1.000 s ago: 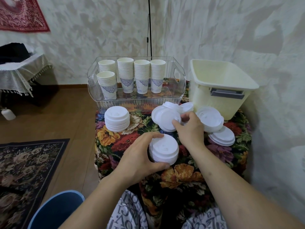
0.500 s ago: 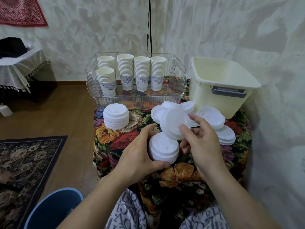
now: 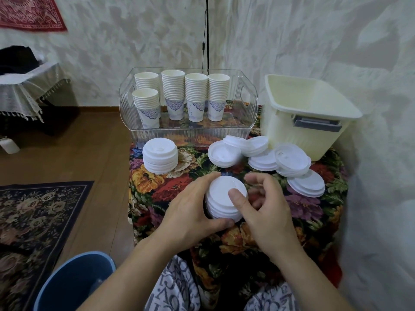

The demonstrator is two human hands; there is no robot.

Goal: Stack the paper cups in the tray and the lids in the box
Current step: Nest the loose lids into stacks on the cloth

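The lid that the right hand (image 3: 267,205) was lifting off the loose heap half a second ago now sits on top of the near lid stack (image 3: 224,200), so that stack has grown by one. The left hand (image 3: 193,212) keeps its hold on the stack, thumb and fingers curled round its left side to steady it on the bench (image 3: 170,189). The right hand's thumb presses on the top lid while its other fingers curl loosely behind the stack's right edge; they are blurred, so whether they pinch the lid or are already letting go is hard to say.

For the task, this is one more lid gathered, not yet delivered. The cream box (image 3: 307,115) at the back right shows no lids in the part of its inside that can be seen. A second neat lid stack (image 3: 160,157) stands well apart to the left, and the loose lids (image 3: 269,156) still lie overlapping between the near stack and the box. The paper cups (image 3: 184,95) already stand nested in columns inside the clear tray (image 3: 190,133), so that half looks done.
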